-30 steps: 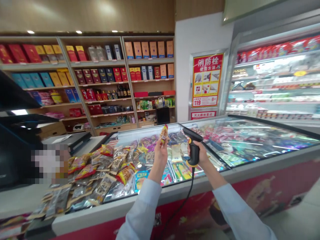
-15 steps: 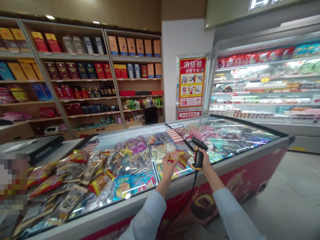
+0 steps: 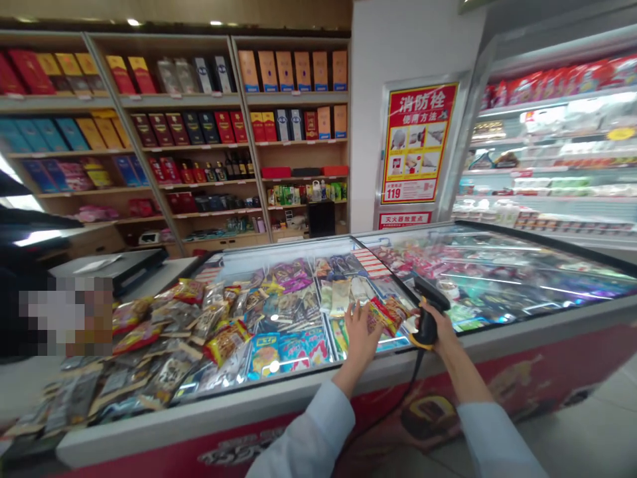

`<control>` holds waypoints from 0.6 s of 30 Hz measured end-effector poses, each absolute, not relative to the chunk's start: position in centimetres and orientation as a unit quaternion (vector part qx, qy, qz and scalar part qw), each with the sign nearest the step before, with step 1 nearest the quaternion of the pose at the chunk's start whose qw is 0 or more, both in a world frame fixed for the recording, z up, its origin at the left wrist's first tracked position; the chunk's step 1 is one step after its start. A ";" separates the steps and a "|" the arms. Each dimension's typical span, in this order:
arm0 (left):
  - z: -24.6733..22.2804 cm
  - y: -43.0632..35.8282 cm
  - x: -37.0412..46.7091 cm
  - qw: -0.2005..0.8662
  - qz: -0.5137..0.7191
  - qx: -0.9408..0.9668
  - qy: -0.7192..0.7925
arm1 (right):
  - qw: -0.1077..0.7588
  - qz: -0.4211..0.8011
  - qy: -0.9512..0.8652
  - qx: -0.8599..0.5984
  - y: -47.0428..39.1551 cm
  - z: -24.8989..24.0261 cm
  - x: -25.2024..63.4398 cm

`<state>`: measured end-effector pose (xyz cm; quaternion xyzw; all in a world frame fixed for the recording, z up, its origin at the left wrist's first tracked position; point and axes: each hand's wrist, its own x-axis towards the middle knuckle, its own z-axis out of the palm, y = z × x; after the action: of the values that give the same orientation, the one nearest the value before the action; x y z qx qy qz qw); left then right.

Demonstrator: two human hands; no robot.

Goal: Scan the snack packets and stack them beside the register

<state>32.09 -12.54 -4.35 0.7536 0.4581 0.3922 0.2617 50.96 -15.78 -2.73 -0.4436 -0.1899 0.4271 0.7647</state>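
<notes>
My right hand is wrapped round the grip of a black and yellow barcode scanner, its cable hanging down the front of the freezer. A red and yellow snack packet is between the scanner and my left hand, over the glass top of the chest freezer. My left hand has its fingers spread, with the fingertips beside the packet's left end. Whether they touch the packet is hard to tell. Further left, a heap of snack packets lies on the glass, with another red and yellow packet at its right edge.
Bagged frozen goods show through the freezer's glass. At the left stands a counter with a dark flat device, and a dark-clothed person is partly visible. Boxed-goods shelves, a red fire-hydrant notice and a lit refrigerated display stand behind.
The fingers of my left hand, earlier closed on the snack packet, have spread apart. My view has turned left, so the scene sits further right. The scanner stays in my right hand.
</notes>
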 end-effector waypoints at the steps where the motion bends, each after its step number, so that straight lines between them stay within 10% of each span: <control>1: -4.3 -12.6 32.1 0.264 0.401 0.748 0.459 | 0.763 0.426 -0.188 -0.448 -15.8 -2.7 50.9; 18: -3.7 -13.3 31.9 0.345 0.464 0.695 0.429 | 0.739 0.402 -0.104 -0.530 -15.5 -1.2 51.0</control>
<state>31.94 -13.26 -3.67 0.6946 0.4287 0.4636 0.3446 50.96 -15.53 -1.22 -0.5302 -0.1045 0.4019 0.7392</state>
